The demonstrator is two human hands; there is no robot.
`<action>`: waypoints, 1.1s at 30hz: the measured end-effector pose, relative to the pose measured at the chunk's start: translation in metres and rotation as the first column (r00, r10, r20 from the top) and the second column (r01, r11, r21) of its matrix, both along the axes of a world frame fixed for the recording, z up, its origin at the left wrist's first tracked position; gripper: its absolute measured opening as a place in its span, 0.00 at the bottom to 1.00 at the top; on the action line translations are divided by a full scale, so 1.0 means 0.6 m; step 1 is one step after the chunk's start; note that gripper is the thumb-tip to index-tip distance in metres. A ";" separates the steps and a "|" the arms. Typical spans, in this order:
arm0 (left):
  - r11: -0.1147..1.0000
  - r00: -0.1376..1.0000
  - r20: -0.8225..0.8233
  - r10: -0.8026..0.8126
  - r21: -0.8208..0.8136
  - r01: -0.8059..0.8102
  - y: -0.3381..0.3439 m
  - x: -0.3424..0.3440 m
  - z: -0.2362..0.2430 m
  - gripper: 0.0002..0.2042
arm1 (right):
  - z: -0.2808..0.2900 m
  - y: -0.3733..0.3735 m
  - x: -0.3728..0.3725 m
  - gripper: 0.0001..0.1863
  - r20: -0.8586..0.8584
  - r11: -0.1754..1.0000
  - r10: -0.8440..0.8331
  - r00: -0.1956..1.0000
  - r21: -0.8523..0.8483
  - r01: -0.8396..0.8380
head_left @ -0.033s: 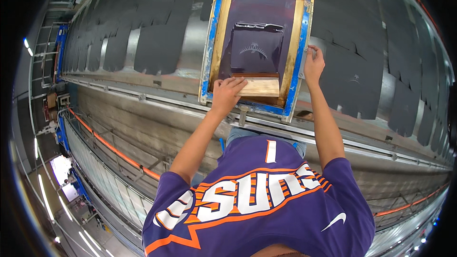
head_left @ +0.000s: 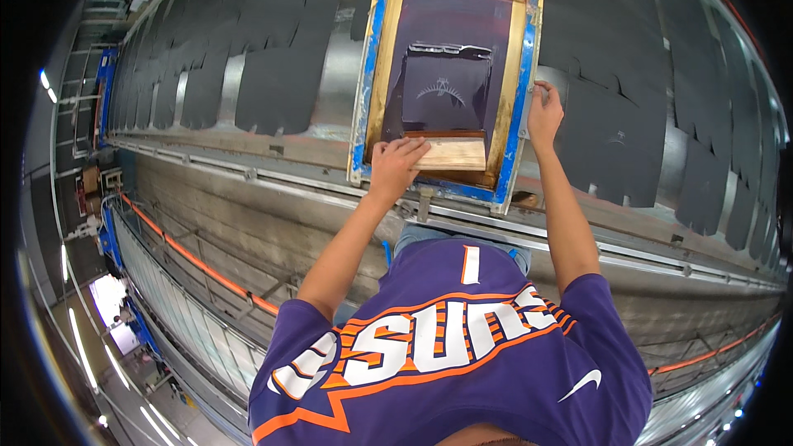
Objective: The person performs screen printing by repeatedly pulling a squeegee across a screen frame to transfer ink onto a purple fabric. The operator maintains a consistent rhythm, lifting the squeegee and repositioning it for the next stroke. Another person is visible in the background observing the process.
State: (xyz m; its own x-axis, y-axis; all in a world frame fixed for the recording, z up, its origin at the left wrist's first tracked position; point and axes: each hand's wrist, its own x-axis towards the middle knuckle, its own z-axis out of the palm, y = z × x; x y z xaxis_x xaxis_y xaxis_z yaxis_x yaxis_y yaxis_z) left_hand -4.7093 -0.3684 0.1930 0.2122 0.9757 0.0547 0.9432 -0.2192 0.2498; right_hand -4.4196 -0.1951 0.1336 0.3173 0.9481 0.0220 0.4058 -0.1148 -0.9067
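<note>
A screen-printing frame (head_left: 527,49) with blue-taped sides lies over the long table in front of me. Its dark mesh (head_left: 462,12) shows a pale arched, spiky design (head_left: 442,92) and a wet line of ink (head_left: 450,50) beyond it. My left hand (head_left: 395,167) grips the left end of a squeegee (head_left: 454,154) with a pale wooden handle, resting inside the frame at its near end. Its blade edge lies against the mesh. At the frame's right side, my right hand (head_left: 545,112) is closed with bent fingers on the outer rim; its fingertips are partly hidden.
Dark fabric pieces (head_left: 277,95) lie in rows along the metal table on both sides, one at the right bearing a small pale print (head_left: 617,138). A metal rail (head_left: 330,186) runs along the near edge. Behind it stretches an orange tube (head_left: 206,268).
</note>
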 end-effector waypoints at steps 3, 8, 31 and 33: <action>0.999 0.999 0.009 -0.033 -0.005 0.033 -0.014 -0.034 0.003 0.31 | -0.008 0.002 -0.023 0.11 0.036 1.000 -0.006 0.999 -0.010 0.006; 0.980 0.981 -0.032 -0.192 -0.051 0.190 -0.070 -0.093 0.001 0.30 | -0.016 0.001 -0.040 0.12 0.091 0.994 -0.003 0.996 -0.110 0.013; 0.978 0.987 0.024 -0.160 -0.132 0.162 0.166 -0.095 -0.012 0.24 | 0.077 -0.125 -0.132 0.25 0.544 0.786 0.578 0.608 -0.171 -0.595; 0.981 0.986 0.049 -0.159 -0.105 0.163 0.152 -0.096 0.003 0.24 | 0.091 -0.141 -0.131 0.27 0.503 0.760 0.626 0.596 -0.224 -0.610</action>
State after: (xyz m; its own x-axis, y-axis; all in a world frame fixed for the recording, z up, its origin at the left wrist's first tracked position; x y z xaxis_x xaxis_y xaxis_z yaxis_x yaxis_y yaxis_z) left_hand -4.7670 -0.2775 0.1949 0.3666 0.9296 -0.0374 0.8865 -0.3368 0.3172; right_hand -4.4982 -0.2797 0.1882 -0.4005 0.9156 -0.0341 0.7853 0.3239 -0.5276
